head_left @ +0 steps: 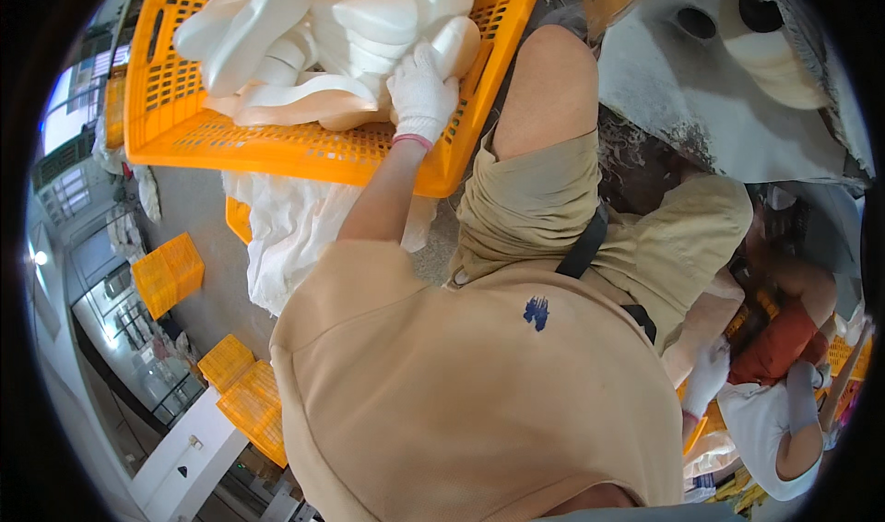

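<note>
Workshop floor, orange crate (184, 135) at 11 o'clock; my gloved left hand (422, 93) grips a white foam shoe last (406, 15), probably light, stiff; right hand (708, 374) at 4 o'clock, grip unclear.

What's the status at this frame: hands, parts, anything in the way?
Left hand, gloved, fingers on a white moulded piece in the orange crate. Right hand, gloved, low by the thigh, grip unclear. Crate heaped with white pieces; nothing blocking.

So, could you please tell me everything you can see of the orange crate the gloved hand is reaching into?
The orange crate is a rectangular plastic basket with perforated, lattice-like walls and floor. It sits tilted in view, in front of the person's knee, over a white sack. It holds a pile of white moulded pieces. The left hand, in a white glove, rests on one piece at its near wall.
</note>
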Motion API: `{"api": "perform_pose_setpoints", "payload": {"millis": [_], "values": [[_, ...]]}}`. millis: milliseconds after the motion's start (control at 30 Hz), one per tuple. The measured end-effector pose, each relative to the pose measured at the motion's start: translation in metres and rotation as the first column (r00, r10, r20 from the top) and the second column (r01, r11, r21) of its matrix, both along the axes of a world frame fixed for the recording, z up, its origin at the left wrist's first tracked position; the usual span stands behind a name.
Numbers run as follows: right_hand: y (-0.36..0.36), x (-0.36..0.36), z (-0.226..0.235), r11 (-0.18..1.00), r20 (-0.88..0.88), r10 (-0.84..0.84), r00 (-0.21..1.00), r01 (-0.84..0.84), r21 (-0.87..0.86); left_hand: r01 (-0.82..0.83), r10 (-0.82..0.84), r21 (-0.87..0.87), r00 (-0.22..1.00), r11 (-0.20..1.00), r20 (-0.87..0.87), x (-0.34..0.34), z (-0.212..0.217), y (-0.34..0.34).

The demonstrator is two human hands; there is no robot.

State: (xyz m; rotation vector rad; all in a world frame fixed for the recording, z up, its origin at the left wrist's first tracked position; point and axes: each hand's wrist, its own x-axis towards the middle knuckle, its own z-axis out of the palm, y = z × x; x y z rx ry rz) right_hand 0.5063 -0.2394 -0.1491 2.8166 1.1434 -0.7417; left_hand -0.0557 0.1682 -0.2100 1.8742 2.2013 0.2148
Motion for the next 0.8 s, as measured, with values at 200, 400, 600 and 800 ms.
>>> {"api": "perform_pose_setpoints", "payload": {"millis": [200, 400, 600, 800], "values": [[0.121, -0.071, 0.024, 0.811, -0.408, 0.271, 0.872, 0.022, 0.584, 0.337, -0.372, 0.182, 0.904, 0.924, 0.212, 0.070, 0.096, -0.060], [0.181, -0.126, 0.068, 0.666, -0.924, -0.020, 0.382, 0.694, 0.272, 0.895, -0.991, 0.433, 0.130, 0.108, -0.022, 0.226, 0.145, -0.123], [0.144, -0.111, 0.088, 0.625, -0.311, -0.046, 0.949, 0.270, 0.732, 0.391, -0.111, 0.083, 0.049, 0.917, 0.993, 0.304, 0.050, -0.068], [0.180, -0.148, 0.101, 0.357, -0.407, -0.104, 0.907, 0.416, 0.836, 0.510, 0.474, -0.198, -0.497, 0.837, 0.727, 0.400, 0.056, -0.046]]}}
